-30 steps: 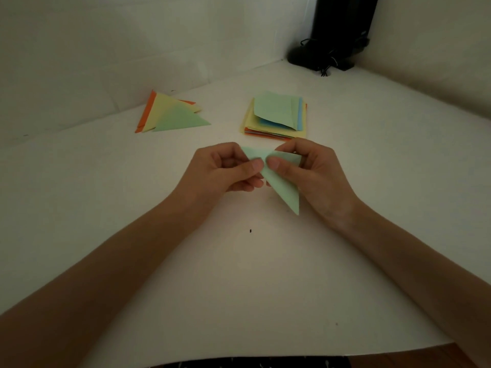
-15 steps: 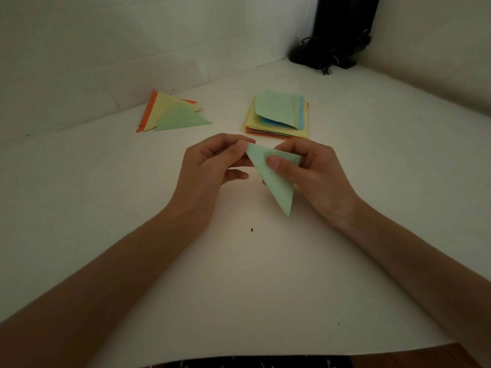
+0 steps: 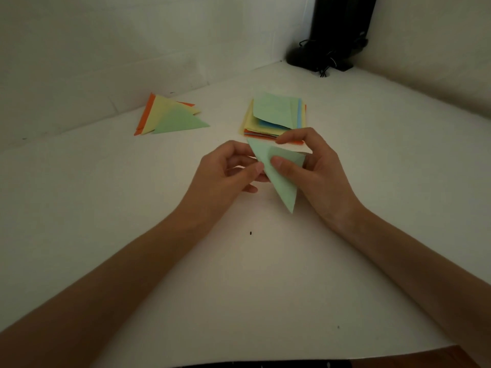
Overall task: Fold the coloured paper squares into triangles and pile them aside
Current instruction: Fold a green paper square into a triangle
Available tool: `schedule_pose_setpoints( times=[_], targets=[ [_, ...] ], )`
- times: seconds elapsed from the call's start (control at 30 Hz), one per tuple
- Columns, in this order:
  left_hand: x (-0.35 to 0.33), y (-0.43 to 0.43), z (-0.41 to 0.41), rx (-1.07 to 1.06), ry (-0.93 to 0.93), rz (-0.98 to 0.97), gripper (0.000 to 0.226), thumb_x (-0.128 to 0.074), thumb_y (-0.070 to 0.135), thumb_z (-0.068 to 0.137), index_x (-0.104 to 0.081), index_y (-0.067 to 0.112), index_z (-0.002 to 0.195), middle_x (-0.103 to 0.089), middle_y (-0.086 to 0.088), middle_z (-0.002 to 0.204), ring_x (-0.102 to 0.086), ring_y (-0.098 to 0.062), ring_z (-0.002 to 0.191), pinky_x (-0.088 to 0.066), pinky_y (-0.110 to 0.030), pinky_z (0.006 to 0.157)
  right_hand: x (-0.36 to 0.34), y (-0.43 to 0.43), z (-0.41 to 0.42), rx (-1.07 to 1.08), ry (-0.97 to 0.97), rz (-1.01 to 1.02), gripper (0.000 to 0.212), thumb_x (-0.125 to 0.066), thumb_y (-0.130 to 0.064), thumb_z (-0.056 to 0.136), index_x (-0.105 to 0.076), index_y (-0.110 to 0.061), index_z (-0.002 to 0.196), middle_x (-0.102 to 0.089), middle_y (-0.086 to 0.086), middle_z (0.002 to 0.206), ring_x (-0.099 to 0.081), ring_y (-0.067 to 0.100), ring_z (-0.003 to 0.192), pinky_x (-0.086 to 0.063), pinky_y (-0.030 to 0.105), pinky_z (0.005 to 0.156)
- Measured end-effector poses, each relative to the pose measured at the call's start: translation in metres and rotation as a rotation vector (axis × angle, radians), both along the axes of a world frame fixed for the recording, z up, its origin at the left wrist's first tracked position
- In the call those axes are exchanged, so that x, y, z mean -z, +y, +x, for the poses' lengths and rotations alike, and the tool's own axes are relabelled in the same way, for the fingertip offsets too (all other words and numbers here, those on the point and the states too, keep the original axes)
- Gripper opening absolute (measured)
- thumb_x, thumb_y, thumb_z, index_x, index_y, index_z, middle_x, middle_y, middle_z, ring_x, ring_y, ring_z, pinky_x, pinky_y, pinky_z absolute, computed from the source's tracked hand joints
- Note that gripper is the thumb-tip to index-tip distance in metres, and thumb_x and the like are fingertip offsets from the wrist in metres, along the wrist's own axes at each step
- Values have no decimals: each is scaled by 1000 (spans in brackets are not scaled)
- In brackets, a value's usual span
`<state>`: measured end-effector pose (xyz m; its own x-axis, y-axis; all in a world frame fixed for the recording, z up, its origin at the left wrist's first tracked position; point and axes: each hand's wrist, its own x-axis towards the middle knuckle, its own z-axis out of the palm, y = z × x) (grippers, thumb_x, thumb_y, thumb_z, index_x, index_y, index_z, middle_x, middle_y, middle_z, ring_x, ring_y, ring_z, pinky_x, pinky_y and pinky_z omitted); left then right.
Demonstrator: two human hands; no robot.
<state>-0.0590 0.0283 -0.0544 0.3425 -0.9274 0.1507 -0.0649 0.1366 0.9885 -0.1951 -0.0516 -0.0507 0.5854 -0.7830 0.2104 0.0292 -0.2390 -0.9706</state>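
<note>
The left hand and right hand pinch a folded light green paper triangle. A small pile of folded paper triangles lies far left on the bench. A thick stack of coloured paper squares is still left to fold.

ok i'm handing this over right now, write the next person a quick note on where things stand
Left hand: pinching the left edge of the green folded paper, thumb on top.
Right hand: gripping the same paper, thumb pressed on its face, fingers behind.
The paper is held above the white table, already triangle-shaped, point hanging down.
Done: folded triangles pile at the far left, showing orange, yellow and green.
Left: finish this crease, lay it on that pile, then work through the stack of unfolded squares just behind the hands; its count cannot be told.
</note>
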Motion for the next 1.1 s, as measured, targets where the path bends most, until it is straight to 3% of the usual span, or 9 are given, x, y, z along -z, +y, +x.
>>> schedule_pose_setpoints(
  times=[0.1,0.27,0.37,0.47,0.57,0.7,0.8,1.0,1.1],
  targets=[
    [2,-1,2,-37,7,7,13,-59,0,88,-58,12,93,-69,2,78,-68,-8,69,-52,-19,60,4,1,0,54,146,-211,22,-65,-15,88,-52,-30,99,-58,-8,97,-55,1,81,-43,14,65],
    [3,-1,3,-72,62,-23,14,-58,-1,88,-62,12,89,-69,2,75,-65,-6,67,-54,-20,64,9,4,2,7,248,-409,40,-63,-30,82,-49,-26,120,-50,-18,104,-49,-2,90,-37,8,79],
    [2,-1,2,-58,41,-33,14,-59,-1,88,-62,12,90,-68,-2,79,-65,-7,70,-54,-21,67,8,1,1,29,225,-337,32,-63,-21,86,-56,-24,117,-56,-17,100,-53,2,88,-39,10,73],
    [2,-1,2,-66,30,-23,14,-59,-2,88,-62,11,89,-67,-1,77,-64,-8,69,-55,-22,68,4,-1,0,64,133,-211,18,-58,-15,91,-61,-29,102,-63,-16,92,-57,5,82,-44,16,69],
    [1,-1,1,-49,0,1,17,-60,-4,86,-59,13,89,-65,6,72,-61,-5,64,-51,-20,62,1,-2,-2,78,38,-120,16,-53,-5,94,-64,-17,91,-62,-7,81,-54,0,72,-42,13,66],
    [1,1,-1,-21,-12,-15,34,-62,-5,84,-49,23,99,-56,3,97,-60,-5,71,-52,-24,66,-1,-2,-3,-16,-8,34,12,-57,-3,90,-66,-9,85,-64,0,78,-58,8,72,-46,17,66],
    [-1,3,0,28,-16,-72,36,-61,-5,86,-49,24,103,-56,0,95,-60,-5,73,-51,-22,67,-1,-2,-3,-67,-15,122,6,-62,-7,85,-67,-11,83,-68,-1,75,-61,10,71,-48,19,65],
    [1,2,2,60,-101,-63,15,-51,14,83,-64,19,89,-64,7,88,-59,-13,83,-49,-30,74,-4,-6,-5,-71,-69,253,9,-61,-4,85,-67,-9,89,-71,6,76,-66,17,71,-51,24,65],
    [0,0,3,41,-47,-15,30,-45,30,87,-69,28,69,-66,9,81,-60,-11,82,-49,-32,75,-3,-6,-4,-76,-24,216,7,-67,-12,79,-69,-12,86,-70,8,76,-65,18,70,-50,23,65]
  ],
)
